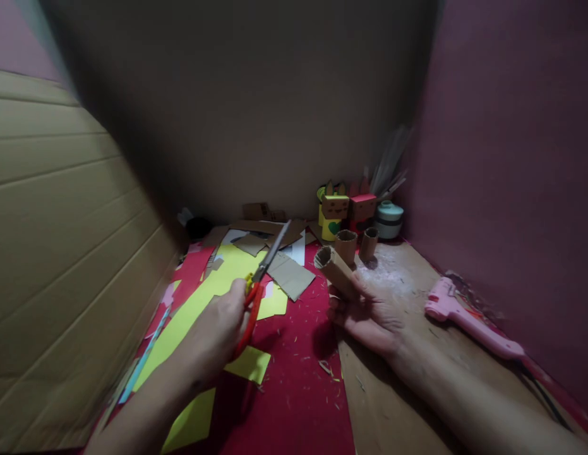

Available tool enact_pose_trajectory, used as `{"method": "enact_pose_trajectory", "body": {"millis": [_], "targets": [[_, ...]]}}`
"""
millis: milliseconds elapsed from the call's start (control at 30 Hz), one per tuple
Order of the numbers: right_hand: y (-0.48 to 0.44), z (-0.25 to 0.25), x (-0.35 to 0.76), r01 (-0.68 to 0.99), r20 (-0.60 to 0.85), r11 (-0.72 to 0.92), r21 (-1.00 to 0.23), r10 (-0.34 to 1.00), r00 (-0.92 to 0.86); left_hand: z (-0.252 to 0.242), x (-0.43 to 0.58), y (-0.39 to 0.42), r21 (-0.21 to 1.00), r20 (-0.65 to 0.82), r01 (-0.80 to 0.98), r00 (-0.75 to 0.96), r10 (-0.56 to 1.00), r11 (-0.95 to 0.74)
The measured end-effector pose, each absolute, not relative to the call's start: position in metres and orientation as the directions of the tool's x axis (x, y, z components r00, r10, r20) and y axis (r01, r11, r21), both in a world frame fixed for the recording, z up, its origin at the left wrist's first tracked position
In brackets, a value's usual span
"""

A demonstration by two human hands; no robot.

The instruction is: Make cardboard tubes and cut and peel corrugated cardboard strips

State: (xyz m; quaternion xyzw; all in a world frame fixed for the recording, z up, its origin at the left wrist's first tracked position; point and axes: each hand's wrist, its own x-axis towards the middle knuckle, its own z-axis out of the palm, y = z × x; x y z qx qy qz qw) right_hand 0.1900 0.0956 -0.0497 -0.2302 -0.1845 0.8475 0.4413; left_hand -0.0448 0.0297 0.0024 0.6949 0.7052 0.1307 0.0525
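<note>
My left hand [225, 328] is wrapped round the red-orange handles of a pair of scissors [269, 256]. The blades point up and away from me and look closed together. In my right hand [369, 313] is a cardboard tube [337, 270], tilted with its rough open end facing up and left. The fingers curl under it and the thumb lies along its side. Behind it two more cardboard tubes stand upright, a wider one [345, 246] and a narrower one [369, 244]. The scissors and the held tube are apart.
Yellow paper [194, 287] and cardboard pieces [290, 276] lie on a red sheet [294, 385], among small scraps. A pink glue gun [474, 322] rests at the right wall. At the back are a yellow figure [332, 221], a red figure [362, 208] and a teal pot [388, 220]. Cardboard [61, 253] walls the left.
</note>
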Motion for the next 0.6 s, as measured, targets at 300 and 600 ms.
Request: {"method": "enact_pose_trajectory", "body": {"millis": [300, 600], "targets": [[0.095, -0.053, 0.19, -0.646, -0.178, -0.474, -0.598, 0.865, -0.469, -0.017, -0.108, 0.067, -0.007, 0.027, 0.955, -0.296, 0.955, 0.296], [0.091, -0.048, 0.192, -0.429, 0.11, -0.063, -0.901, 0.924, -0.367, -0.007, -0.101, 0.066, 0.111, 0.181, 0.96, -0.272, 0.945, 0.255]]}}
